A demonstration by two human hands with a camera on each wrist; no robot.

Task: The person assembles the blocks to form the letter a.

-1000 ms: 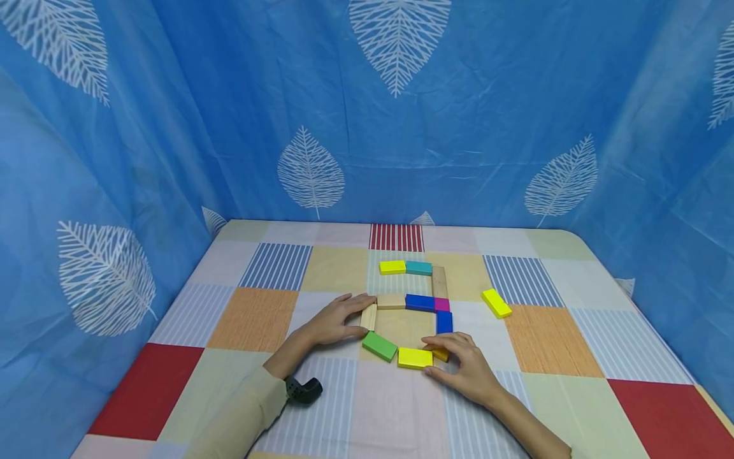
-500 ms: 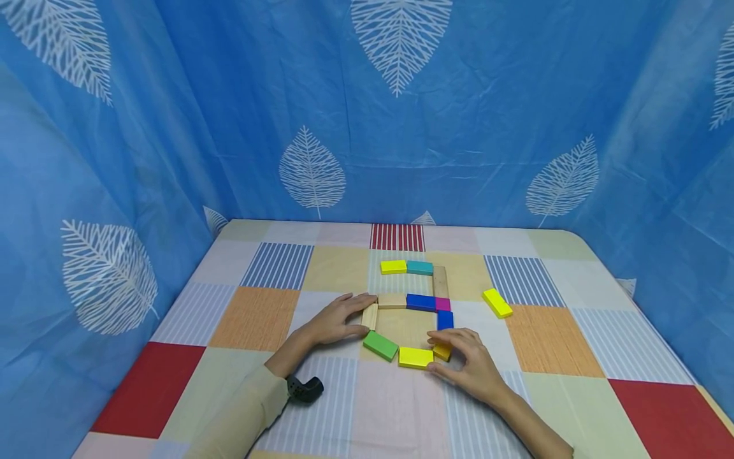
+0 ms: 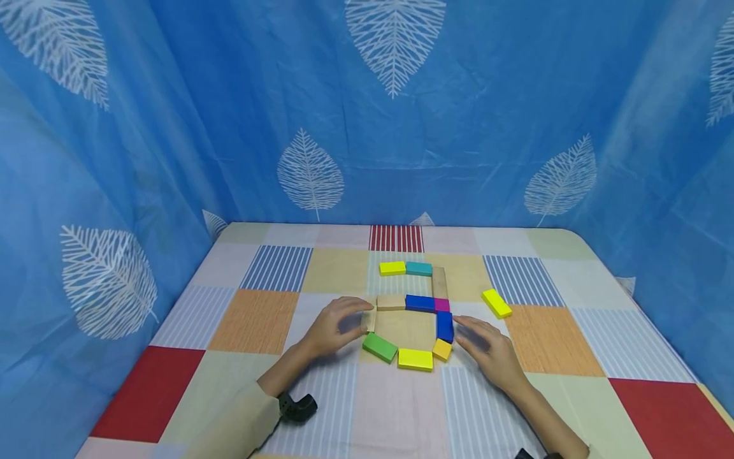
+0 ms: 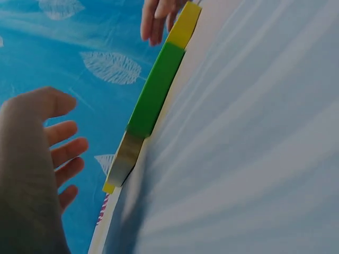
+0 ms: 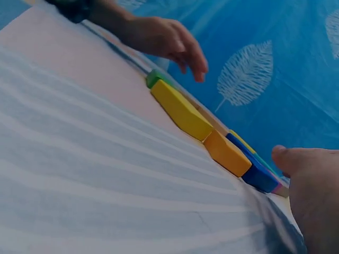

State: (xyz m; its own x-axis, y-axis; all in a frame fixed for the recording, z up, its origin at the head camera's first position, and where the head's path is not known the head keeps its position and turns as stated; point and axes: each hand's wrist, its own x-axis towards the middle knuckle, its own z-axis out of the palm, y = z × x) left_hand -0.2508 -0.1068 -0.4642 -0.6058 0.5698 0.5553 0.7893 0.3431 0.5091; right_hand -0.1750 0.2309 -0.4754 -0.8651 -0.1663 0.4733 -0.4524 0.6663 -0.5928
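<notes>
Flat coloured blocks form a ring on the patterned tablecloth. My left hand hovers at the ring's left side by a plain wooden block, partly hidden under its fingers. In the left wrist view its fingers are spread and hold nothing. My right hand is beside the right side, fingertips close to an upright-running blue block; whether they touch it I cannot tell. An orange block sits below that one, beside a yellow block and a slanted green block.
Behind the ring, another yellow block, a teal block and a wooden block form a corner. A magenta block joins it to a blue block. One loose yellow block lies to the right. Blue curtains surround the table.
The right hand has moved off the orange block, outward and up to the blue block's side, uncovering the orange one. The left hand has lifted slightly off the wooden block.
</notes>
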